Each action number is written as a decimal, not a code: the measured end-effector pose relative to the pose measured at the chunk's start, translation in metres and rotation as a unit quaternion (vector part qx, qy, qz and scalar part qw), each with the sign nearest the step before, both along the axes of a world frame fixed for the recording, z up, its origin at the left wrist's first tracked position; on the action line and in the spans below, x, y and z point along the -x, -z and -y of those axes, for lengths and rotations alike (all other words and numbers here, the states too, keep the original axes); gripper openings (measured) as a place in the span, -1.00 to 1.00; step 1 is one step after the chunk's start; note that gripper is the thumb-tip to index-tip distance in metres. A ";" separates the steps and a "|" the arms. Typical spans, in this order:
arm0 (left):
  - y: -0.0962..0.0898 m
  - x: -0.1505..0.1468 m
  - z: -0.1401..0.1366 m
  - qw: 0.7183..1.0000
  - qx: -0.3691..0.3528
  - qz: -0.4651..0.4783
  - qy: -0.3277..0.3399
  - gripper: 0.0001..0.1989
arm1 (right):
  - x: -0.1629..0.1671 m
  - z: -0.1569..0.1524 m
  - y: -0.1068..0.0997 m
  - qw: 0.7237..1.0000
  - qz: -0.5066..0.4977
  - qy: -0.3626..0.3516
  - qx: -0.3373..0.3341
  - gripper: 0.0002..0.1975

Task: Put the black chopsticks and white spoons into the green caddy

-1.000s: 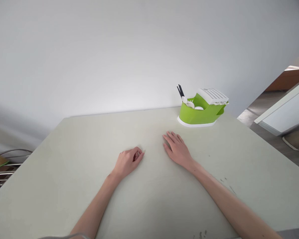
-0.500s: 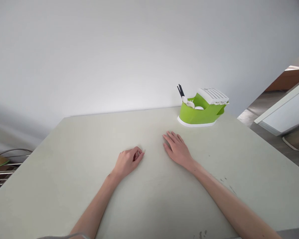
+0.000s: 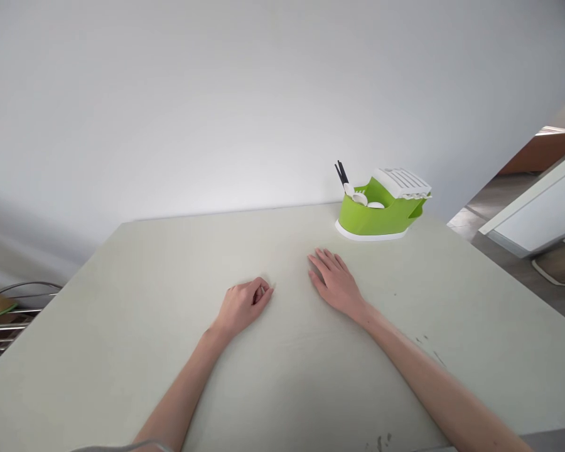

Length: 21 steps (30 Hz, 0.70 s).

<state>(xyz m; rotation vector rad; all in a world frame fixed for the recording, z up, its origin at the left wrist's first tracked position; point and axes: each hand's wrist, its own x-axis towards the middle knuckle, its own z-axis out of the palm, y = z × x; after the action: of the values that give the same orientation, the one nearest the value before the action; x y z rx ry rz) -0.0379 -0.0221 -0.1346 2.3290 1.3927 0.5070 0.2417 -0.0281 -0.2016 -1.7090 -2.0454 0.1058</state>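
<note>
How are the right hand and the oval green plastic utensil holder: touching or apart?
Apart: the head view shows pale tabletop between the right hand and the white base of the green holder.

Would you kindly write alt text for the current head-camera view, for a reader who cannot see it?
A person's left hand, loosely curled, and right hand, laid open, rest on a pale tabletop. Farther back on the right, near the wall, a green caddy with a white slotted top holds white and black utensils.
</note>
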 end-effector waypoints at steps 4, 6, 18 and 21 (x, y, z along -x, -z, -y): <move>-0.002 -0.001 0.001 1.000 0.002 0.002 -0.002 -0.66 | -0.001 -0.001 0.001 1.000 -0.009 -0.005 -0.009 -0.46; -0.003 -0.001 0.002 1.000 0.005 0.003 -0.004 -0.65 | 0.000 -0.001 0.002 1.000 -0.019 -0.006 -0.010 -0.46; -0.001 0.001 0.001 1.000 0.004 -0.001 -0.003 -0.66 | -0.101 -0.007 -0.007 0.952 -0.255 0.140 -0.095 -0.38; -0.002 0.001 0.002 1.000 0.008 -0.003 -0.008 -0.66 | -0.152 -0.010 -0.025 0.923 -0.292 0.236 -0.086 -0.28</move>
<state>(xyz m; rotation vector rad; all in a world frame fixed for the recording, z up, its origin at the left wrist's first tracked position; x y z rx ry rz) -0.0394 -0.0237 -0.1325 2.3099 1.4130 0.4927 0.3940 -0.0184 -0.1768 -1.7415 -1.1505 0.2368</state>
